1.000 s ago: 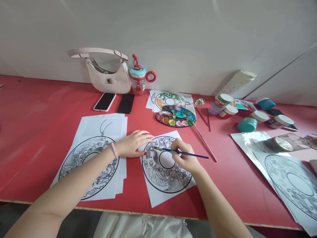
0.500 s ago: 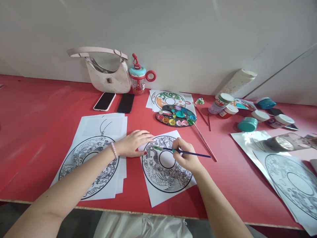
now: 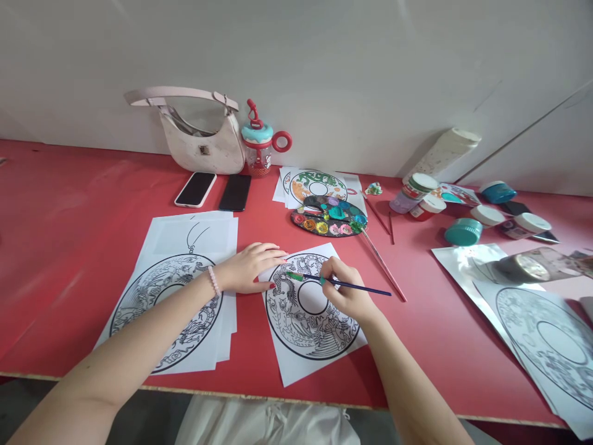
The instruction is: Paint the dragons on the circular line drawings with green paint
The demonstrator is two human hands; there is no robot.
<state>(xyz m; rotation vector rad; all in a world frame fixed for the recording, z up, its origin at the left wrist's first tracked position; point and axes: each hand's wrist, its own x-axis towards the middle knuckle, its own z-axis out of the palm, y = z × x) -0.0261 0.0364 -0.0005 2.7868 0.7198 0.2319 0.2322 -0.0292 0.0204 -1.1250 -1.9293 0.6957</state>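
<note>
Between my hands lies a sheet of paper [image 3: 288,369] printed with a round dragon-and-phoenix line drawing. My left hand [image 3: 252,269] rests flat on its upper left edge, fingers stretched out. A dark blue paintbrush [image 3: 361,286] is pinched in my right hand [image 3: 346,289]. Its green-loaded tip touches the upper left of the ring, where a patch of green paint [image 3: 294,277] shows. Beyond the sheet sits a black oval palette [image 3: 303,227] with several colours in its wells. A second paintbrush [image 3: 384,266] leans on the palette with its tip in green paint.
More printed sheets [image 3: 225,284] lie under my left forearm. A white handbag [image 3: 204,145], a cup [image 3: 258,148] and two phones [image 3: 196,189] stand or lie toward the wall. Several paint jars [image 3: 463,232] are at the right, near other sheets [image 3: 546,346] and a partly coloured drawing [image 3: 319,180] behind the palette.
The paintbrush and my right hand have shifted very slightly over the same green patch. My left hand stays in place.
</note>
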